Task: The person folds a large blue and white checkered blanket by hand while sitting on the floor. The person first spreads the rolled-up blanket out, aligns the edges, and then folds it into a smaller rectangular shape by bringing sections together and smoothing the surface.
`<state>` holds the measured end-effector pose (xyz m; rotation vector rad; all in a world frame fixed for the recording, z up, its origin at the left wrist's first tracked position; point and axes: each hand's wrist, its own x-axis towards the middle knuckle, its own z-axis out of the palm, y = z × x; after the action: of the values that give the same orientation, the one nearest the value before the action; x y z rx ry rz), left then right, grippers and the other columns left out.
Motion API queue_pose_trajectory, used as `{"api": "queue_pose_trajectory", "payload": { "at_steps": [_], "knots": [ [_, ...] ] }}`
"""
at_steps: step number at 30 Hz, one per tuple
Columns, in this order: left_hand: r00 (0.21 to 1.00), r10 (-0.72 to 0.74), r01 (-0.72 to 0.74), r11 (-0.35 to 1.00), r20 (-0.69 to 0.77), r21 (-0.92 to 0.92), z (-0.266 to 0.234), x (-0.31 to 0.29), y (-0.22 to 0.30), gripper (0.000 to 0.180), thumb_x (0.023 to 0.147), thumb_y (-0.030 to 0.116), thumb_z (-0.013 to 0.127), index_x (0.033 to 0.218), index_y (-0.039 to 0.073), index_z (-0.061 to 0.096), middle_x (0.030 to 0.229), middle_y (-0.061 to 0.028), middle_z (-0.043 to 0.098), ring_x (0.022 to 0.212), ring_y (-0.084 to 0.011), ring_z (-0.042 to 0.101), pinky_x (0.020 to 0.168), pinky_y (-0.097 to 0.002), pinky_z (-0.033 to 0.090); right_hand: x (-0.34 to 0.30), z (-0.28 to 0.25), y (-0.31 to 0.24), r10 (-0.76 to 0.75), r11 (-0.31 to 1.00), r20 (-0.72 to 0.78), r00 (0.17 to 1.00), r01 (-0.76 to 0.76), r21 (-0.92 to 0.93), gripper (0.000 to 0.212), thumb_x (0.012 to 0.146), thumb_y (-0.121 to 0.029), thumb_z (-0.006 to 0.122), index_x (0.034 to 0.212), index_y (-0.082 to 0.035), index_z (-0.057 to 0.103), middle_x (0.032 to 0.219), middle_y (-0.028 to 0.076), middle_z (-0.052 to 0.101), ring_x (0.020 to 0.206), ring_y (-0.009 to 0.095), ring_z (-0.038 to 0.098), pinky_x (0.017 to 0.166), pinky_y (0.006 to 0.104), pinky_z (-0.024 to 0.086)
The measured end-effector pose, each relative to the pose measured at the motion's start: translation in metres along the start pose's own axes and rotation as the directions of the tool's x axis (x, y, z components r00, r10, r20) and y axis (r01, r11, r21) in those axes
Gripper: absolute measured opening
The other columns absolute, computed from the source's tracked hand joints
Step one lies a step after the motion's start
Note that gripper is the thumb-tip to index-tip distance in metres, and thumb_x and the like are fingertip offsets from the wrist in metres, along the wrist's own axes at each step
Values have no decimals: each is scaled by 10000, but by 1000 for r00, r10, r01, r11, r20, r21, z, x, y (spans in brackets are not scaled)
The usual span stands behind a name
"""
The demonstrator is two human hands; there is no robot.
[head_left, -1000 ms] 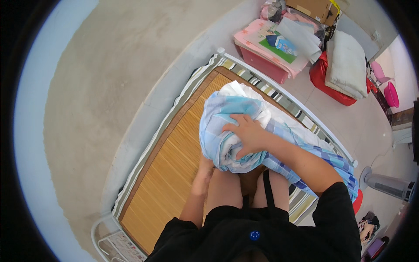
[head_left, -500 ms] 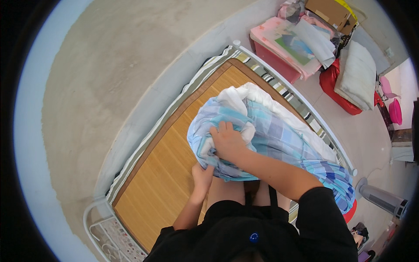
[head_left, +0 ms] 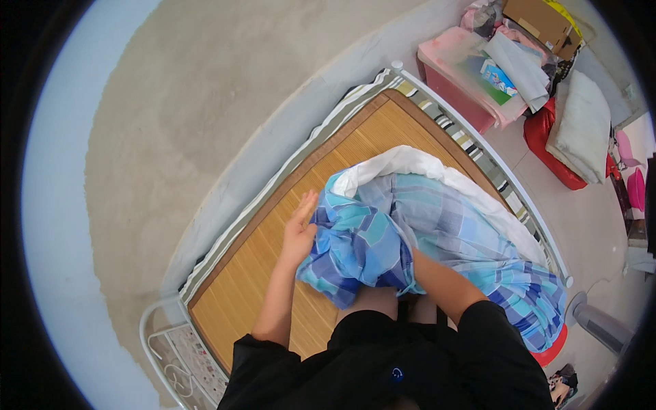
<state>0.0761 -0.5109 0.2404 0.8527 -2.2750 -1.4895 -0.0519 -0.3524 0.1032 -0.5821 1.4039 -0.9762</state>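
While bunched, blue checked quilt (head_left: 417, 239) shows white lining.

1. A brown cardboard box (head_left: 540, 20) sits at about one o'clock, near the upper rim, rectangular and lying tilted.
2. A small flat package (head_left: 497, 76), blue and white (its print too small to tell), lies just below the box, on top of a pink plastic storage bin (head_left: 451, 75).
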Motion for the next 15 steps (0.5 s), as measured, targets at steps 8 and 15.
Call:
{"api": "queue_pose_trajectory", "payload": {
  "at_steps": [8, 15],
  "knots": [
    [961, -266, 227, 602, -76, 765, 27, -24, -109, 712, 692, 362, 749, 1337, 196, 498, 1463, -161, 330, 1330, -380, 304, 1019, -590, 266, -66, -84, 11, 284, 784, 157, 946, -323, 530, 735, 895, -449, 529, 1441, -28, 274, 1285, 207, 530, 1196, 280, 502, 1030, 393, 346],
    [979, -153, 199, 602, -133, 773, 24, 7, -116, 609, 713, 360, 720, 1261, 153, 551, 1273, -79, 524, 1128, -343, 477, 923, -523, 353, -66, 5, 3, -5, 670, -44, 999, -29, -742, 641, 797, -213, 672, 1334, 11, 404, 1086, 238, 581, 1004, 359, 602, 836, 428, 495]
  ]
}}
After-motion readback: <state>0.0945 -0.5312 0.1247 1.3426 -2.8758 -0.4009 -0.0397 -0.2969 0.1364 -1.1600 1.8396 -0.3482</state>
